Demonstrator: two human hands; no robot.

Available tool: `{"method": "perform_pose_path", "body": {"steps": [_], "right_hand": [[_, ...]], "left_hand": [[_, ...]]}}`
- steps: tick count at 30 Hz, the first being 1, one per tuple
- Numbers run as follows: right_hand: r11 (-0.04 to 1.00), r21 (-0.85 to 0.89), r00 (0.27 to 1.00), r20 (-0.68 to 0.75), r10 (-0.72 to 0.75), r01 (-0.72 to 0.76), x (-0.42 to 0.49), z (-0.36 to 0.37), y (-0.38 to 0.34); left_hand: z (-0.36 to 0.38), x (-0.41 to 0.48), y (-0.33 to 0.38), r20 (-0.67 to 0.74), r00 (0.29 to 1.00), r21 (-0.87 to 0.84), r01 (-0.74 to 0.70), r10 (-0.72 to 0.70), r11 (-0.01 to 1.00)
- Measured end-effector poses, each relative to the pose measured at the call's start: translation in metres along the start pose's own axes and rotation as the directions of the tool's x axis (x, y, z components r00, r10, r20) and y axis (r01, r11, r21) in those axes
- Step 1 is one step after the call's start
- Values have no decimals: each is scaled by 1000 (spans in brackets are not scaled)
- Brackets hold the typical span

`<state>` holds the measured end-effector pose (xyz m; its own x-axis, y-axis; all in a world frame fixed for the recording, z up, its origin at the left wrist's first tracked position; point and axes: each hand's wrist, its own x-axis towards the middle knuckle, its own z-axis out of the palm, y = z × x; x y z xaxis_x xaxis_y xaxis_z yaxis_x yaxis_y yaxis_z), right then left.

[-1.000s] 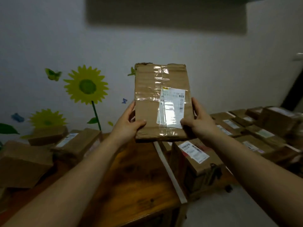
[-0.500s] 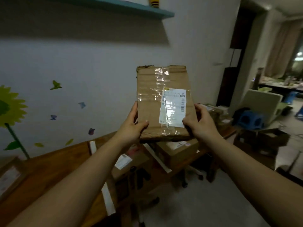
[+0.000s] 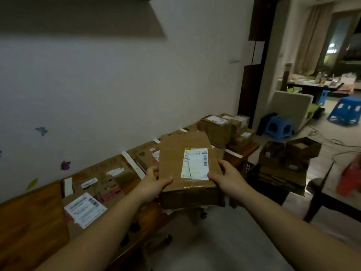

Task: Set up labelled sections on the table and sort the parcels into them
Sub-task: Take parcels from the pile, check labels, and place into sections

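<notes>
**Fingers (image 3: 166,180) grip the parcel (image 3: 175,159) by its near corners**

The left hand (image 3: 154,182) curls round the near left corner, thumb on top; the right hand (image 3: 226,178) pinches the near right corner likewise. The parcel hangs mid-frame, near the desk's (image 3: 25,222) front edge. It looks like flat, stiff cardboard, probably light, with glossy tape that may be slick, so the edges suit gripping. At left, flat parcels (image 3: 97,184) lie between white tape strips (image 3: 132,165); at right, a stack (image 3: 216,128) crowds the desk's end. Open floor (image 3: 224,241) lies below.
</notes>
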<state>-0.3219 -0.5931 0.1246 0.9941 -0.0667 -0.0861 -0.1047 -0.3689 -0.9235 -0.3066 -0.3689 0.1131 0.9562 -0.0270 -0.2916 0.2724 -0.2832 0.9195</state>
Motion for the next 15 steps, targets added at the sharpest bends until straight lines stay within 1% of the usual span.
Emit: {"method": "perform_pose_path", "body": {"steps": [3, 7, 9, 11, 12, 15], "right_hand": [[997, -40, 997, 48, 67, -65, 40, 5, 9], [992, -93, 982, 159, 103, -89, 92, 15, 14], [991, -102, 970, 219, 104, -83, 113, 23, 18], [994, -97, 962, 261, 83, -60, 132, 31, 24], [996, -87, 957, 285, 50, -25, 139, 35, 26], [990, -127, 929, 369, -10, 61, 163, 43, 43]], "left_hand": [[1, 40, -7, 15, 998, -7, 56, -56, 998], [-10, 90, -6, 6, 991, -22, 133, -133, 991], [-17, 111, -8, -5, 989, -44, 150, -150, 988], [-23, 127, -11, -27, 985, -62, 167, -169, 984], [-24, 133, -13, -44, 983, -58, 174, -177, 983], [-19, 142, -18, -94, 974, 21, 208, -205, 978]]}}
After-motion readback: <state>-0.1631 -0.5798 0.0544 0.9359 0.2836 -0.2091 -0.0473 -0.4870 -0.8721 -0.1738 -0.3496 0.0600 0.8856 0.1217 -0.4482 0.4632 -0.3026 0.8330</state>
